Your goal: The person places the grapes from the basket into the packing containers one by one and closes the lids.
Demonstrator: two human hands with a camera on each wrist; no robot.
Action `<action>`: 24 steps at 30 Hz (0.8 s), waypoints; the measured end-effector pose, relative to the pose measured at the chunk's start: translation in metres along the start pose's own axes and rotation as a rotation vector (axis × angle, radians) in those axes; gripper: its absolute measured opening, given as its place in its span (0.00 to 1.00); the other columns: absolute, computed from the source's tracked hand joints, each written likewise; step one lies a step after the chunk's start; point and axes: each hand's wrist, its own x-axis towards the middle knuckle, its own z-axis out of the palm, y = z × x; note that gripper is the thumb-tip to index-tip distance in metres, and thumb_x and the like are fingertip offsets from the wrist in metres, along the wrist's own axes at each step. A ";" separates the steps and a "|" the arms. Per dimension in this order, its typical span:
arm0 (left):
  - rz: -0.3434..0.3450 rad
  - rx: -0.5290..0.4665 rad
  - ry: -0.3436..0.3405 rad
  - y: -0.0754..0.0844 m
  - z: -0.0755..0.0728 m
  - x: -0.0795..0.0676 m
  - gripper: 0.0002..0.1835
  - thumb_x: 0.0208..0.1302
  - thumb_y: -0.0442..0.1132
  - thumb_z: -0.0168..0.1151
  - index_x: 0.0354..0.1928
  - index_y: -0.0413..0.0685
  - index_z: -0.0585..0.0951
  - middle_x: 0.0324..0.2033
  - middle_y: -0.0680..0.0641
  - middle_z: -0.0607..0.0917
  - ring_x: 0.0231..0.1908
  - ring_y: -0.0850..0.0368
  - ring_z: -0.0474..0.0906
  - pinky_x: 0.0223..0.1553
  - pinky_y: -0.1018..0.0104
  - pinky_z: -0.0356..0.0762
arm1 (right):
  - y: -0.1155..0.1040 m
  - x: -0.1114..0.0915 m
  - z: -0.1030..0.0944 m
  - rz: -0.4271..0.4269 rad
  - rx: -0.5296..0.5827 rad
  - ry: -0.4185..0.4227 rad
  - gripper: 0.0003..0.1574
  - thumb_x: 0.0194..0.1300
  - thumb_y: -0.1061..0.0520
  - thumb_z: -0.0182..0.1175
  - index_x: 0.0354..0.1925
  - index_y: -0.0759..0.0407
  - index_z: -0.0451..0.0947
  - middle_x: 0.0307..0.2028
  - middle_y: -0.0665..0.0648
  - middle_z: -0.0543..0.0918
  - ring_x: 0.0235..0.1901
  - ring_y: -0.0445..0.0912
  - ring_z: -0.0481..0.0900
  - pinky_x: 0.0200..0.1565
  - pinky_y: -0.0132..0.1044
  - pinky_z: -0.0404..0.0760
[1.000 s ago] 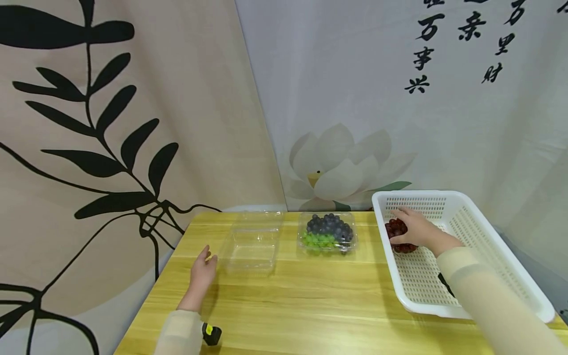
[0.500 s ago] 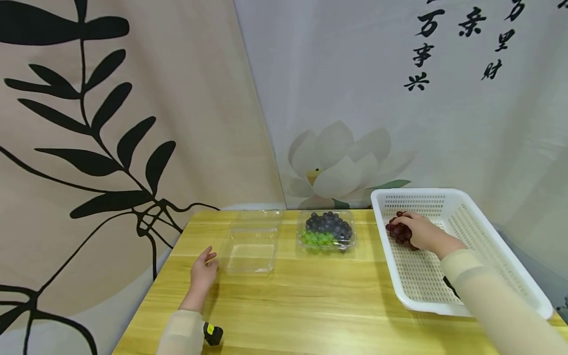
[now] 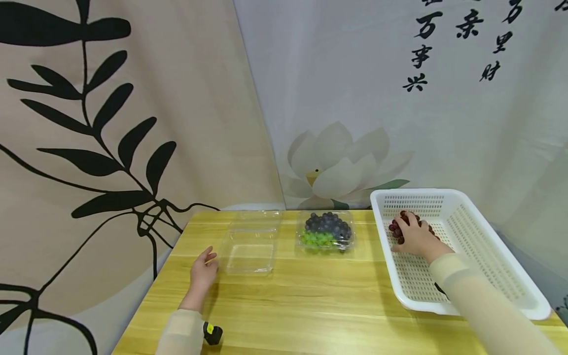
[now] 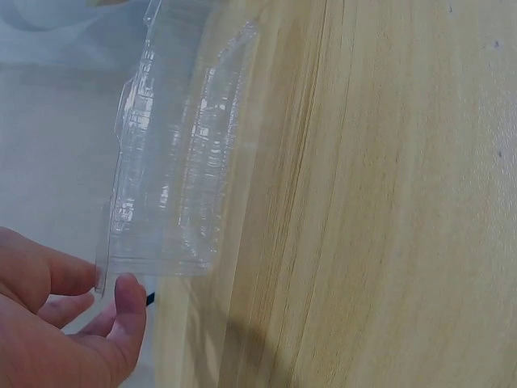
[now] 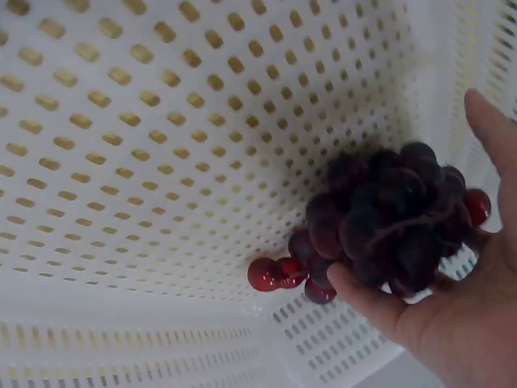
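1 head view, from above, faces forward-down across the bench (image 3: pixel 310 308). 2 wrist views, close-in: left shares the open box (image 4: pixel 174 153) with head; right shares the basket (image 5: pixel 186 202).

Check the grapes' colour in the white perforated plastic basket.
Dark purplish red grapes, clearest in right wrist view.

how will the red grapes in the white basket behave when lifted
The red grapes will probably sag and shift, being bunched on a thin stem. Looking shiny, they may be slippery, and outlying berries could snap off.
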 end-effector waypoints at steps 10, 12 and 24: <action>0.007 0.034 0.034 0.000 0.002 0.003 0.27 0.67 0.28 0.46 0.69 0.35 0.60 0.56 0.30 0.72 0.54 0.37 0.72 0.34 0.73 0.77 | -0.002 0.006 0.008 0.008 -0.113 0.079 0.43 0.58 0.59 0.63 0.67 0.65 0.57 0.63 0.82 0.52 0.54 0.85 0.52 0.39 0.74 0.71; 0.003 0.025 0.046 0.000 0.003 0.004 0.27 0.67 0.28 0.47 0.68 0.34 0.61 0.55 0.31 0.73 0.52 0.38 0.74 0.33 0.74 0.77 | -0.002 0.005 0.005 -0.011 -0.151 0.093 0.38 0.60 0.62 0.60 0.67 0.63 0.59 0.62 0.81 0.56 0.53 0.83 0.57 0.37 0.72 0.73; -0.036 -0.028 0.036 -0.001 0.003 0.005 0.22 0.69 0.31 0.49 0.64 0.29 0.67 0.49 0.31 0.74 0.38 0.50 0.76 0.32 0.66 0.80 | 0.012 -0.002 -0.002 0.038 -0.094 0.105 0.35 0.61 0.65 0.54 0.66 0.63 0.60 0.54 0.83 0.61 0.27 0.68 0.74 0.26 0.58 0.77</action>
